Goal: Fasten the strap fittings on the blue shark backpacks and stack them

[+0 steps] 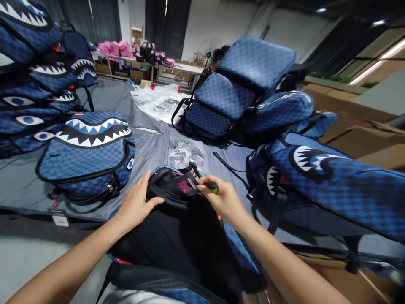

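A blue checkered backpack [177, 240] lies on its front before me, its black back panel up. My left hand [137, 202] rests on the panel's upper left, fingers curled over the top edge. My right hand [220, 196] is closed on a small tool with a green tip [214, 188], held against a black and pink hang tag [187, 185] at the bag's top.
Shark-mouth backpacks surround me: one at the left [88, 156], a stack at far left [28, 88], a pile at centre right [240, 93], more at right [332, 185]. Clear bags of tags [185, 152] lie on the grey table. A person sits behind the pile.
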Motion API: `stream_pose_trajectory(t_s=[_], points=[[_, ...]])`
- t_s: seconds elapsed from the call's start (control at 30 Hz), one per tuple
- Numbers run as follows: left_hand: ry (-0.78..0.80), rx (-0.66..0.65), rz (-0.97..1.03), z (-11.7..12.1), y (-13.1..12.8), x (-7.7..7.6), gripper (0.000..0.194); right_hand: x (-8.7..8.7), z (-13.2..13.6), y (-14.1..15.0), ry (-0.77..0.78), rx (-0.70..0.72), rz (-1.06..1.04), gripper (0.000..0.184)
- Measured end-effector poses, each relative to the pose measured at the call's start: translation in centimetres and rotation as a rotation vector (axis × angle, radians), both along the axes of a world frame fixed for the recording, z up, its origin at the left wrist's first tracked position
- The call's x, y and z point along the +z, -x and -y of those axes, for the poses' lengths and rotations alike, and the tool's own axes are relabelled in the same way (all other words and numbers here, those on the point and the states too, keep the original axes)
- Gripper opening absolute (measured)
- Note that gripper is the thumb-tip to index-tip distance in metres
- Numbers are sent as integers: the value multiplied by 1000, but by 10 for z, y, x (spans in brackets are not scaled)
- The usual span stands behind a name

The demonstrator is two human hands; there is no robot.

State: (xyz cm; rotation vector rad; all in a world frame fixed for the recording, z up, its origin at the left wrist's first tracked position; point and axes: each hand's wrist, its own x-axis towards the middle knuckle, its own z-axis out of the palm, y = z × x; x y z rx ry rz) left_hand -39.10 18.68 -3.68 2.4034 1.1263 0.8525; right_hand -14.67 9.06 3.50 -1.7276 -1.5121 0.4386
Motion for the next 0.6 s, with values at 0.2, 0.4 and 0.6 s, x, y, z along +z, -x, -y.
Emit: stream_pose_trajectory(t_s=[0.2,0.4,0.6], points=[[-3,-54,48,6,10,-12,77,-8,-11,29,342,175,479,17],[-94,-87,61,11,17,-16,76,-8,-15,49,400,277,748,29],[-96,-81,39,12,16,-18,78,-14,-34,57,495,375,827,29]])
